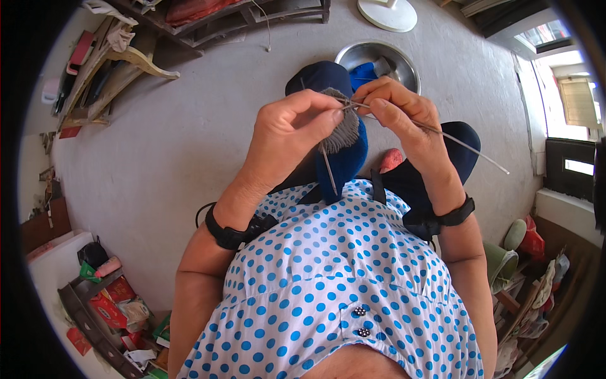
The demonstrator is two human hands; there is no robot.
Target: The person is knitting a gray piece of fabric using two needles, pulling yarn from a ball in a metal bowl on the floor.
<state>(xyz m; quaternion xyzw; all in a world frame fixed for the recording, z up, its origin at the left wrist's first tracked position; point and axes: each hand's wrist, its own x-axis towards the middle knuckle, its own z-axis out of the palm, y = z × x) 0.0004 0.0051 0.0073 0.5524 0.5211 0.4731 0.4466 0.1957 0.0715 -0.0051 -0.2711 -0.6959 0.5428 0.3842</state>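
Observation:
A piece of knitting hangs between my hands, with a grey ribbed part [342, 135] above and a blue part [337, 173] below it. My left hand [294, 121] pinches its top edge and a needle between thumb and forefinger. My right hand [406, 111] grips a long knitting needle [466, 143], whose free end sticks out to the right. The needle tips cross at the small gap between my fingertips. Another knitting needle [328, 169] slants down across the blue part. My palms hide part of the stitches.
Just beyond my knees, a stainless steel basin [411, 64] on the concrete floor [189, 128] holds blue and grey material. A white round base [388, 14] stands farther off. Wooden furniture [147, 59] is at upper left, a cluttered shelf [90, 327] at lower left. Bags and a rack [525, 303] lie at right.

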